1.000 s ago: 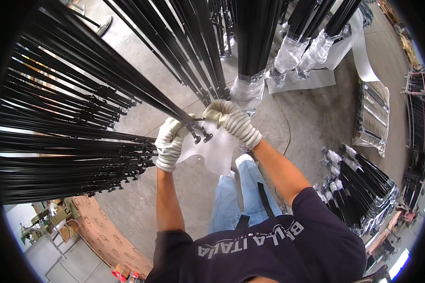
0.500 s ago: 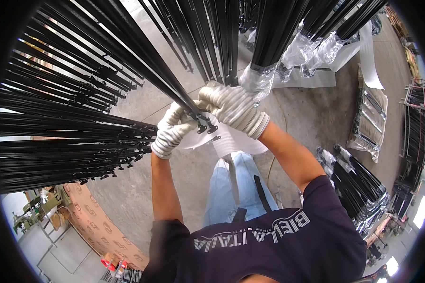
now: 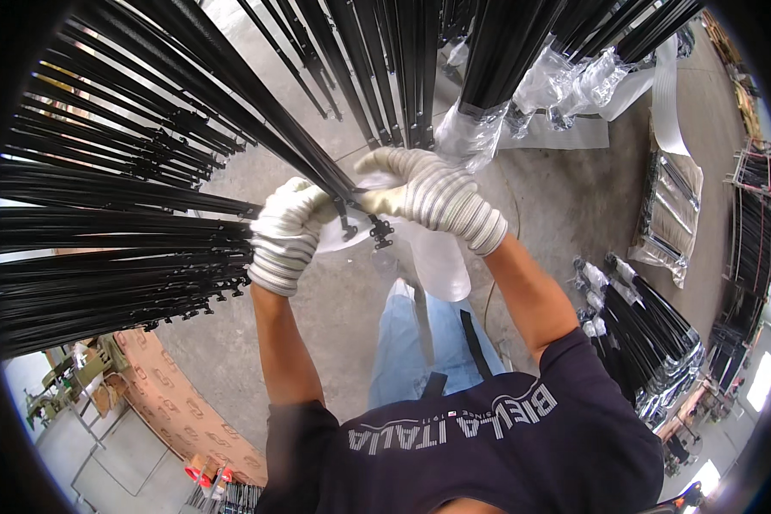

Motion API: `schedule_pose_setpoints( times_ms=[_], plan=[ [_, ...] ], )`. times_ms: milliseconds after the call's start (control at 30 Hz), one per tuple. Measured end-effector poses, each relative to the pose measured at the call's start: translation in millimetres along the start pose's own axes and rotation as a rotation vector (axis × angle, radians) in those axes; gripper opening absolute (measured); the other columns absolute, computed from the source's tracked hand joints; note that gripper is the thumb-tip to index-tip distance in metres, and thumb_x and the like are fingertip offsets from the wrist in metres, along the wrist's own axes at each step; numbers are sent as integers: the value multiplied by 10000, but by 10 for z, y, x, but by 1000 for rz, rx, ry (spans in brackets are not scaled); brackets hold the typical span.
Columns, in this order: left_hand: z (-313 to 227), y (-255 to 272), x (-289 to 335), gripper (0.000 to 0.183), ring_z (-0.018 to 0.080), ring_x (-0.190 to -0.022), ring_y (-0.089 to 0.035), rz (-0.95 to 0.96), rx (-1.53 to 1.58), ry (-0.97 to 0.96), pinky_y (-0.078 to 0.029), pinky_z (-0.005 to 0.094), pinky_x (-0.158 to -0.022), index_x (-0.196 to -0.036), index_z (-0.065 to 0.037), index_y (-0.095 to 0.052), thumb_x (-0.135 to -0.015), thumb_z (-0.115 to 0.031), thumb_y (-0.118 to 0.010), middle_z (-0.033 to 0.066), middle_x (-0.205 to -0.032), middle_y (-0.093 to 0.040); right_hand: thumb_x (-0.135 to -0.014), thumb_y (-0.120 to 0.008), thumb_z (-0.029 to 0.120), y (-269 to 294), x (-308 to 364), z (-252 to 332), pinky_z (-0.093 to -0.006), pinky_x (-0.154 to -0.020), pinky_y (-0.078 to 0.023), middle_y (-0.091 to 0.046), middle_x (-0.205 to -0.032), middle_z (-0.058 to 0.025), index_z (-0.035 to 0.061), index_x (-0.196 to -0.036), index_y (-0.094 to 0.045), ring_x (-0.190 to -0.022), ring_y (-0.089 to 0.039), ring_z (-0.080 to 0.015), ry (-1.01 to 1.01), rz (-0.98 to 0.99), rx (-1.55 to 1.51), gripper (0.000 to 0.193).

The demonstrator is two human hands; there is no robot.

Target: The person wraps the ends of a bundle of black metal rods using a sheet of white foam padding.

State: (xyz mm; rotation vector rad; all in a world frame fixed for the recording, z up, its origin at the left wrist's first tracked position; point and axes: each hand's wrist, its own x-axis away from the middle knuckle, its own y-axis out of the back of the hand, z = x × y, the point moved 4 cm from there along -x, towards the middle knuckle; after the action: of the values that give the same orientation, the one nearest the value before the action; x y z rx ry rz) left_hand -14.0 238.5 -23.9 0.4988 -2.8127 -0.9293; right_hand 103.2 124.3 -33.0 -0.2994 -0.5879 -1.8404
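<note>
Frame centre: gloved left hand and right hand clamped around black rods, white bag beneath; snagged glove or slipped bundle likely.

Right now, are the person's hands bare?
No, both the left hand and the right hand wear white knit gloves while gripping the black rods.

Seen from above, a person in a dark shirt and blue jeans is standing among racks of long black rods. Both gloved hands are meeting at the end of one bundle: the left hand is gripping the rods, the right hand is pressing a white bag against them. More wrapped bundles are lying on the concrete floor.
</note>
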Motion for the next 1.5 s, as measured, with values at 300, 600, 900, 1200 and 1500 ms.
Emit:
schedule_pose_setpoints(
  times_ms=[300,600,900,1200,1500],
  plan=[
    [175,-89,-12,71,118,-705,-500,-253,320,108,-412,238,-660,-794,-16,-616,-737,-6,-575,46,-785,-551,-747,-595,176,-79,10,-203,-292,-637,-465,-612,-720,-105,34,-888,-598,-668,-592,-190,46,-344,-194,201],
    [648,-637,-465,765,217,-1094,-468,78,1049,184,-399,312,-900,-1216,51,-391,-790,-581,-452,139,-1154,-513,-737,-564,-15,-441,248,-404,-237,-830,-427,-572,-1007,-46,18,-1086,-531,-920,-542,-112,168,-401,-764,352],
    [708,-864,-708,887,220,-1041,-496,347,1210,266,-402,319,-885,-1221,41,-393,-704,-677,-451,138,-1144,-519,-727,-676,144,-336,21,-1134,-243,-700,-417,-592,-813,8,53,-884,-596,-750,-520,-93,33,-351,-915,198],
    [949,-866,-404,988,214,-967,-530,451,1246,249,-418,314,-842,-1203,35,-414,-633,-772,-417,133,-1109,-536,-737,-631,72,-498,-165,-1634,-251,-733,-431,-618,-807,-7,57,-872,-625,-748,-546,-116,71,-331,-732,137],
    [1166,-950,-339,602,201,-718,-571,642,1798,554,-482,306,-672,-957,39,-529,-780,-535,-502,100,-831,-592,-704,-653,321,-622,254,-1127,-260,-724,-421,-560,-886,-16,66,-1004,-564,-824,-502,-99,48,-75,-911,404]
  ],
)
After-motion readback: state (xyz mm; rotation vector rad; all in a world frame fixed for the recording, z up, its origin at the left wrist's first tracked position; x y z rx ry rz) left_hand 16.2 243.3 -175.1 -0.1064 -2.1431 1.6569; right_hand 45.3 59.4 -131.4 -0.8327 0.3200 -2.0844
